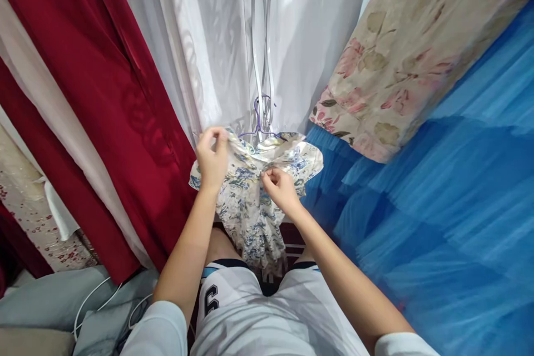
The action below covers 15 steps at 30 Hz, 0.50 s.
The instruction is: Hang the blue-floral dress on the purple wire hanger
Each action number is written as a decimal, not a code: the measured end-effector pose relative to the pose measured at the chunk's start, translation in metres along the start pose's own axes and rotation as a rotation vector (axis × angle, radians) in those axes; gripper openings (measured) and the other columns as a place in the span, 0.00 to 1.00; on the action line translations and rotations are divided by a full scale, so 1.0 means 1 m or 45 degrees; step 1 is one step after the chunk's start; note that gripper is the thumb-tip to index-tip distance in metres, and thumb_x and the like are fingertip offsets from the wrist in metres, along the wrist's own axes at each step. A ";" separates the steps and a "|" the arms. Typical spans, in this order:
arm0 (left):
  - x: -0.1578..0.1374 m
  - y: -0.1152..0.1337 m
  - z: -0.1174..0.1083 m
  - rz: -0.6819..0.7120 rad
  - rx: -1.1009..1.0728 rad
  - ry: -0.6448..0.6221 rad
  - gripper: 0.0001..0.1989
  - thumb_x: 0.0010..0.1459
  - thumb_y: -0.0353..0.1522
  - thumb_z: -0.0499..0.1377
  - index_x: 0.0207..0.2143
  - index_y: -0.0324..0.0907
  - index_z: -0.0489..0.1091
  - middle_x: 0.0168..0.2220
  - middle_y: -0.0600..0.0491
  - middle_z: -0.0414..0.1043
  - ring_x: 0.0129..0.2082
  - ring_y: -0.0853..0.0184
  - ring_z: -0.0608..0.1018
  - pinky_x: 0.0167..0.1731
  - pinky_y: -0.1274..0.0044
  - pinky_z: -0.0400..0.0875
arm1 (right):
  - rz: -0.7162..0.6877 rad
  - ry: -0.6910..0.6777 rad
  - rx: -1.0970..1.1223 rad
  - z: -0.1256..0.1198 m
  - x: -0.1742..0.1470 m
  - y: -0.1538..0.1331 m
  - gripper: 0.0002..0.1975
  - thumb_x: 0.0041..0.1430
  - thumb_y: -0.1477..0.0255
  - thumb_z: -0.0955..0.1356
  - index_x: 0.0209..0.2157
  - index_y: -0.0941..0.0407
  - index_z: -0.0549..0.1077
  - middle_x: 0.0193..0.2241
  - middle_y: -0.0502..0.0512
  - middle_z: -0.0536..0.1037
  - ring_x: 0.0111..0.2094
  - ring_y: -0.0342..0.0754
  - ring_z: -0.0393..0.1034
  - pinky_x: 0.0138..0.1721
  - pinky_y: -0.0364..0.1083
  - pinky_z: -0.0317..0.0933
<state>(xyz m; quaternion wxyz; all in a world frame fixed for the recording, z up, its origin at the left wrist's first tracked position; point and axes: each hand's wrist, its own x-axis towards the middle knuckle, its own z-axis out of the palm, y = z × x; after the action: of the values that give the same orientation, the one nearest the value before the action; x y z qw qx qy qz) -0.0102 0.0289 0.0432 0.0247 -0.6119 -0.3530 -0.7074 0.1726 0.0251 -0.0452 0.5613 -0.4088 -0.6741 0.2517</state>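
Observation:
A white dress with a blue and yellow floral print (246,194) hangs in front of me on a thin purple hanger (257,117). White ribbons (255,39) run down to the hanger's hook from above. My left hand (213,156) is closed in a pinch on the dress at its left shoulder, near the neckline. My right hand (278,184) pinches the dress at the front, just below the middle of the neckline. The dress's lower part falls between my knees.
Behind the dress hang white curtains (208,39). Dark red cloth (125,94) hangs on the left, a floral fabric (384,67) at upper right, and blue tulle (438,222) below it. Grey cushions (54,297) with a white cable (89,303) lie at lower left.

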 end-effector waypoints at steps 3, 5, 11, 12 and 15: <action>0.012 -0.044 -0.025 -0.288 -0.200 0.277 0.08 0.62 0.35 0.59 0.36 0.38 0.72 0.34 0.53 0.73 0.37 0.69 0.74 0.41 0.78 0.67 | 0.027 -0.082 0.065 -0.004 -0.015 -0.001 0.11 0.59 0.65 0.65 0.25 0.55 0.67 0.16 0.47 0.68 0.19 0.44 0.62 0.24 0.42 0.53; 0.007 -0.074 -0.039 -0.683 -0.487 0.503 0.05 0.63 0.31 0.57 0.36 0.39 0.70 0.32 0.56 0.72 0.34 0.73 0.74 0.41 0.80 0.67 | 0.023 -0.154 0.086 0.000 -0.024 -0.006 0.10 0.58 0.67 0.65 0.25 0.54 0.67 0.16 0.46 0.68 0.19 0.43 0.61 0.24 0.42 0.53; -0.063 -0.100 -0.029 -1.367 -0.821 0.471 0.08 0.66 0.30 0.51 0.34 0.39 0.68 0.24 0.54 0.70 0.30 0.69 0.76 0.40 0.74 0.71 | 0.101 -0.202 0.161 0.007 -0.036 -0.001 0.07 0.55 0.70 0.65 0.23 0.55 0.68 0.16 0.47 0.69 0.20 0.43 0.61 0.23 0.42 0.53; -0.078 -0.097 -0.023 -1.414 -0.849 0.420 0.08 0.65 0.30 0.52 0.34 0.39 0.68 0.25 0.53 0.71 0.30 0.68 0.76 0.39 0.73 0.72 | 0.140 -0.168 0.180 0.001 -0.039 0.009 0.08 0.55 0.70 0.65 0.23 0.55 0.67 0.16 0.47 0.69 0.19 0.43 0.61 0.23 0.43 0.53; -0.114 -0.080 -0.008 -1.517 -0.988 0.230 0.07 0.63 0.32 0.56 0.33 0.38 0.68 0.29 0.49 0.73 0.32 0.65 0.77 0.37 0.72 0.72 | 0.255 0.010 0.160 -0.035 -0.058 0.047 0.11 0.57 0.68 0.65 0.21 0.54 0.66 0.16 0.49 0.68 0.19 0.44 0.60 0.23 0.45 0.52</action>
<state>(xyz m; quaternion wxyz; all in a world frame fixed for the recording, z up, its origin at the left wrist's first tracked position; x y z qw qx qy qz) -0.0261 0.0398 -0.0950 -0.5561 -0.2188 -0.3467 -0.7230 0.2206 -0.0017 -0.1060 0.5604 -0.4393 -0.6106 0.3466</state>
